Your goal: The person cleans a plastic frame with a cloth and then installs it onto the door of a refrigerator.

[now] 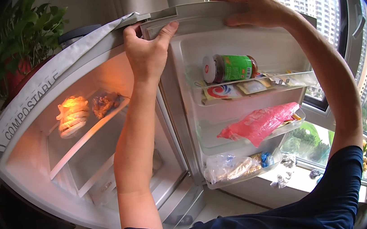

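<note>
A: Hands, two. State?
B: Left hand [151, 50]: at the hinge-side top corner, thumb stretched against the inner face, other fingers bent over and behind; whether they grip, cannot tell. Right hand [255, 10]: fingers laid close together along the top edge, thumb beneath, the edge pinched between.

A: The thing handled?
B: Fridge door [202, 19], one, swung open to the right of the fridge [31, 165], one.

A: Door shelves and stock?
B: Shelves, three. Upper: one jar [234, 67], lying on its side, white lid to the left; flat packets [222, 93] below it, number unclear. Middle: one pink bag [261, 123]. Lower: clear bags [225, 166], count uncertain.

A: Inside the fridge?
B: Bundles on one shelf, two: a pale bundle [73, 115] and a darker bundle [106, 104], both under orange light.

A: Labels and writing?
B: Jar: green label, small print. Packets: one with a blue and red swirl. White bag [51, 86] draped over the fridge top: large dark capitals, a dark picture at its lower end.

A: Hidden or unclear?
B: Left fingertips, behind the corner. Lower fridge interior, partly behind the left forearm. Contents of the pink bag. Potted plant [25, 33], one, dim toward the dark rim.
</note>
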Tool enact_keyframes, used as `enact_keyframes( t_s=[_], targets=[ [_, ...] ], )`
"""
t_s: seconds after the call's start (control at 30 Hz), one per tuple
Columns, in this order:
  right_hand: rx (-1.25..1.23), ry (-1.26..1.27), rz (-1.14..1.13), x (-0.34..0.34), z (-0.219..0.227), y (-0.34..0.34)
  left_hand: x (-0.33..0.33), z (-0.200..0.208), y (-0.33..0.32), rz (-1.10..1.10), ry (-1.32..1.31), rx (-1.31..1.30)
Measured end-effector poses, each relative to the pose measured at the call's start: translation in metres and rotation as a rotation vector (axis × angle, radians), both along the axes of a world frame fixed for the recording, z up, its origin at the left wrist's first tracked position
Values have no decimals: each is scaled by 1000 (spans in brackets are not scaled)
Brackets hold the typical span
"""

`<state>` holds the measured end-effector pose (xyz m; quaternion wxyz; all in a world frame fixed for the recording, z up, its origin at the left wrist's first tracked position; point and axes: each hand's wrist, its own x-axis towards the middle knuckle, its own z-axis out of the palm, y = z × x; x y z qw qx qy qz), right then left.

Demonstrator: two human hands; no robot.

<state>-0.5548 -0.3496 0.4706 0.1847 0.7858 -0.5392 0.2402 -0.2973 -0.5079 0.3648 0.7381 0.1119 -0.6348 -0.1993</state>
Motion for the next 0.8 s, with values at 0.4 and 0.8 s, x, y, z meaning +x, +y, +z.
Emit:
enact_keyframes(
  t_s=[0.4, 0.8],
  targets=[
    [92, 7, -94, -17, 3, 16, 0, 4, 5, -80, 9, 10],
    [-21, -47, -44, -64, -9, 26, 2, 6, 11, -162, -33, 36]
  ],
)
